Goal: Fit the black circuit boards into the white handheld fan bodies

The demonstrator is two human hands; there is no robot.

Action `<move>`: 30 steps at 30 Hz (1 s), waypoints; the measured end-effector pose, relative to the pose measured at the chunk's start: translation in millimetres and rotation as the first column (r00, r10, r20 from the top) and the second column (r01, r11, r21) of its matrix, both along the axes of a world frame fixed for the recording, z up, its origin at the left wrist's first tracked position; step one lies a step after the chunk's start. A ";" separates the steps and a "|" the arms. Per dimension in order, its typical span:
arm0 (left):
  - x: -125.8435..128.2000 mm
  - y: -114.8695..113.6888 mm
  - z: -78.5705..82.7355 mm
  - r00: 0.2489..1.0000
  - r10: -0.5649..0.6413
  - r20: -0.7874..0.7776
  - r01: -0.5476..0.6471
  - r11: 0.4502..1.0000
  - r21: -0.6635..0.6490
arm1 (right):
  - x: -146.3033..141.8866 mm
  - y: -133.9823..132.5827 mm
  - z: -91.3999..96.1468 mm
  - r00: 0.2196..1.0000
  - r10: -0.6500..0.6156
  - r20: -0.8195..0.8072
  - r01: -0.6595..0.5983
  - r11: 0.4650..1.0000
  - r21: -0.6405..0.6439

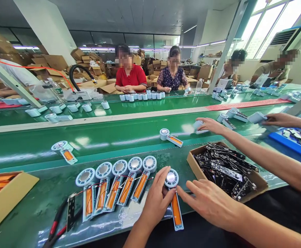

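Note:
A light-blue handheld fan body [176,210] with a round slotted head, silver disc and orange battery in its open handle lies at the bench's front edge. My left hand [157,198] has its thumb and fingers around the fan's head. My right hand [212,201] is spread, one fingertip at the fan's neck, the others apart and lifted. Left of my hands, several similar fan bodies [119,167] lie in a slanted row, with thin red and black wires. A black circuit board [70,212] lies beside the row, over red-handled pliers [54,227].
A carton of circuit boards [226,168] stands right; a carton of orange batteries [13,196] stands left. Fan bodies lie on the green conveyor [129,127]. A co-worker's hand [212,125] reaches across from the right; the other holds a fan part [257,117]. People sit opposite.

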State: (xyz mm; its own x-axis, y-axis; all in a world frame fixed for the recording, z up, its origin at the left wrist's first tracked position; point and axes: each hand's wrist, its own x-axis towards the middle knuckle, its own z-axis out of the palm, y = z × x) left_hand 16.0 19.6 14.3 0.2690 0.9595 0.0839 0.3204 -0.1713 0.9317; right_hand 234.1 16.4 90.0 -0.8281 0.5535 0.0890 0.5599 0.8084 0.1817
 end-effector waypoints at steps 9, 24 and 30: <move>-1.0 -3.4 4.1 0.993 0.041 0.112 -0.026 0.991 -0.131 | -16.8 -22.7 -14.8 0.835 -0.512 -0.204 0.290 0.723 -0.627; 15.1 -1.1 -5.7 0.981 0.187 0.043 -0.187 0.982 -0.002 | -17.7 -16.7 -18.2 0.609 -0.748 -0.263 0.206 0.470 -0.858; 23.1 -5.1 -22.0 0.958 0.273 0.083 -0.278 0.959 0.049 | -29.0 -36.2 -44.1 0.565 -0.711 -0.419 0.229 0.623 -0.748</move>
State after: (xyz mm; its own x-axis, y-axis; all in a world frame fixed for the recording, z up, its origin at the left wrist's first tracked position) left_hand 39.1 14.5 -7.7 -0.0144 0.9881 0.1530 0.2928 -0.1422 0.9456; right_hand 205.2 -19.8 45.8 -0.2707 0.9624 -0.0212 0.6454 0.1651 -0.7458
